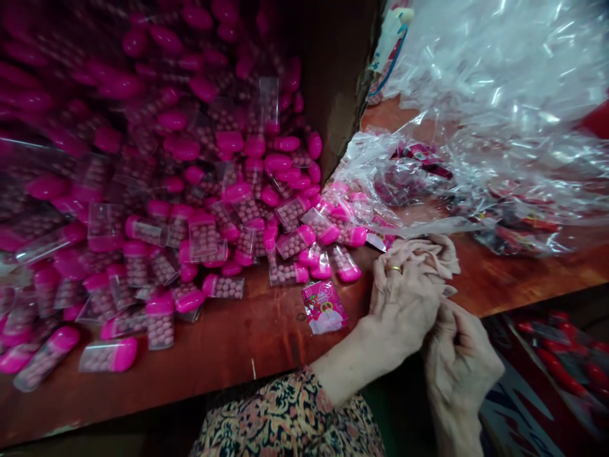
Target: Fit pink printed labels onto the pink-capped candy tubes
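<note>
My left hand (404,295), with a ring on one finger, rests at the table's front edge with its fingers curled tight. My right hand (459,358) sits just below and behind it, fingers also closed, touching the left hand. Whatever they pinch between them is hidden. The edge of a clear plastic sheet (428,225) lies right above the left fingers. A small pink printed sachet (324,306) lies flat on the wood just left of the left hand. A big heap of clear candy tubes with pink caps (200,235) covers the table's left side.
The red-brown wooden table (247,336) has a bare strip along its front. A cardboard wall (333,82) stands behind the heap. Crumpled clear plastic bags (499,114) holding red packets fill the right side. Red items (566,355) lie below the table at the right.
</note>
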Demonstrator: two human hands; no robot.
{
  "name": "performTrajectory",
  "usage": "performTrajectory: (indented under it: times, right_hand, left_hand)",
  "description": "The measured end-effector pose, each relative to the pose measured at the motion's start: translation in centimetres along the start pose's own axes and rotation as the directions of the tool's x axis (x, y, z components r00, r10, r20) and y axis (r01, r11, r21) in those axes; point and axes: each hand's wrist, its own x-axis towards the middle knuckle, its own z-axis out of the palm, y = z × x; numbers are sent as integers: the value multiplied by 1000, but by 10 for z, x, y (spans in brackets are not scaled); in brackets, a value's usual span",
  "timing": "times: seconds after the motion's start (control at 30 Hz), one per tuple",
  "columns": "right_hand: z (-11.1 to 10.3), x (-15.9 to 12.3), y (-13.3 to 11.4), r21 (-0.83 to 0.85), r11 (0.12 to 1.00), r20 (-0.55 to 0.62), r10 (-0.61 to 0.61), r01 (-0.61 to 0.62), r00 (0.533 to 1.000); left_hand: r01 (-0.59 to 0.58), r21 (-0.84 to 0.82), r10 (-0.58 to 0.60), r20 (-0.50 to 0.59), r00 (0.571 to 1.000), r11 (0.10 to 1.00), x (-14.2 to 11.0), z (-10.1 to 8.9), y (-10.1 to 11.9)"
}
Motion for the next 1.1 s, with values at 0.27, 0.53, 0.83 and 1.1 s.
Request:
performTrajectory:
  times: [0.27, 0.53, 0.83, 1.1]
  right_hand:
    - [-1, -22, -61, 219, 936, 18, -287, 276, 958]
    - [33, -30, -78, 250, 938, 209, -293, 239, 933]
    - [34, -34, -77, 258, 934, 137, -289, 248, 947]
    - [37, -37, -74, 305, 936, 64, -205, 176, 977]
  left_hand:
    - [130, -161, -163, -210, 964, 978, -60, -81, -32]
    - [289, -238, -357, -332, 873, 927, -134, -111, -65]
    - [278, -349, -376, -257, 890, 895, -126, -90, -58]
    - [298, -350, -387, -222, 895, 888, -117, -84, -48]
